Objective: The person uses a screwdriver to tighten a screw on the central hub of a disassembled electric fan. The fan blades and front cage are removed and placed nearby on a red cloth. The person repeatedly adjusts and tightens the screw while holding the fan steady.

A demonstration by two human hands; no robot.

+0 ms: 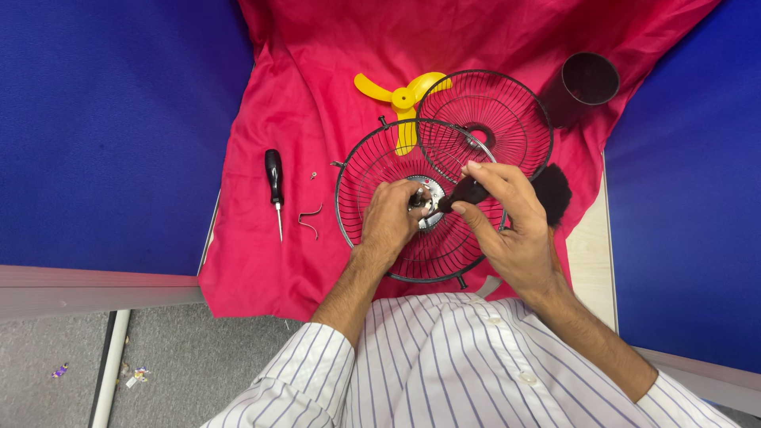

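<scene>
Red cloth [261, 254] backdrop: left hand [388, 222] pinching round wire fan guard [357, 214] hub, right hand [507, 218] gripping black brush [547, 190]; risk of slipping guard.

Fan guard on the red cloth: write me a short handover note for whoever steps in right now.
Left hand grips the hub at the centre of the front guard. Right hand holds a dark tool against the hub.
Second guard lies behind, overlapping. Yellow blade, screwdriver, clip and black cup lie loose on the cloth.
Done: fan apart. Left: the hub work.

fan hub [429, 208] mostly hidden by fingers [400, 208]
</scene>
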